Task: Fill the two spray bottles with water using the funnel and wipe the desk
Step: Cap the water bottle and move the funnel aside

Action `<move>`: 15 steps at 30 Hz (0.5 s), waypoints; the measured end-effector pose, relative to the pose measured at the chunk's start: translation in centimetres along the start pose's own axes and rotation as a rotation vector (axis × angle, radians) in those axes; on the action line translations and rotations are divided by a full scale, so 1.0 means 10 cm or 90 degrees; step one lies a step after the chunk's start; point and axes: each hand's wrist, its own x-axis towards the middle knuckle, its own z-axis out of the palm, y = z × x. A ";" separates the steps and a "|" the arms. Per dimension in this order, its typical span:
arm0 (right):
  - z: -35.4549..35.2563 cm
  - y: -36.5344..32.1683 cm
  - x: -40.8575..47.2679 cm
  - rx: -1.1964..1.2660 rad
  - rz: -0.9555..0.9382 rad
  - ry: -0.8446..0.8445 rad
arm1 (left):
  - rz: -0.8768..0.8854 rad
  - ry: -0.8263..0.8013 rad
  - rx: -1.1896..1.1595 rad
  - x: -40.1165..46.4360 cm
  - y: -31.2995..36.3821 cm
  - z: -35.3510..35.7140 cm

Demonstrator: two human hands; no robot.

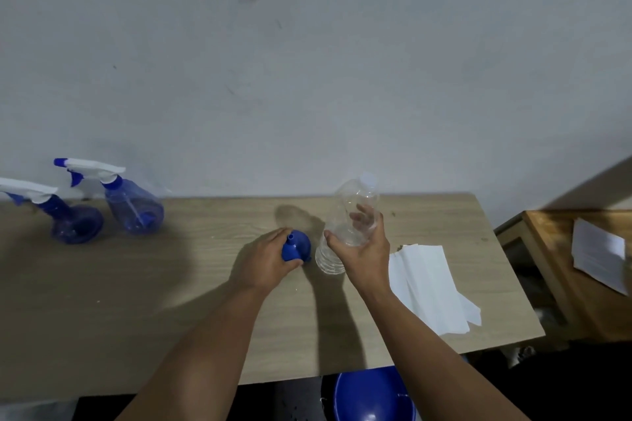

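Two blue spray bottles with white trigger heads stand at the far left of the wooden desk (pixel 171 301): one (pixel 133 205) further in, the other (pixel 68 219) near the frame's left edge. A small blue funnel (pixel 297 246) lies upside down at the desk's middle, spout up, with my left hand (pixel 266 260) closed around it. Just to its right stands a clear plastic water bottle (pixel 352 215) with a pale cap. My right hand (pixel 362 249) wraps around its lower half. White paper towels (pixel 427 284) lie on the desk's right side.
A plain grey wall rises behind the desk. To the right stands a lower wooden cabinet (pixel 561 249) with a sheet of paper (pixel 598 256) on top. A blue round container (pixel 372 396) sits below the desk's front edge.
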 end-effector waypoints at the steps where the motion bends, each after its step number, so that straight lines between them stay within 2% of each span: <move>1: 0.02 -0.03 0.05 0.005 0.000 0.006 | 0.001 0.004 0.000 0.06 0.02 -0.04; 8: 0.25 -0.24 0.62 0.015 -0.041 -0.003 | -0.017 0.012 0.023 0.52 0.00 -0.31; 15: 0.58 -0.21 1.03 0.000 -0.054 -0.041 | -0.011 0.043 0.039 0.85 -0.16 -0.18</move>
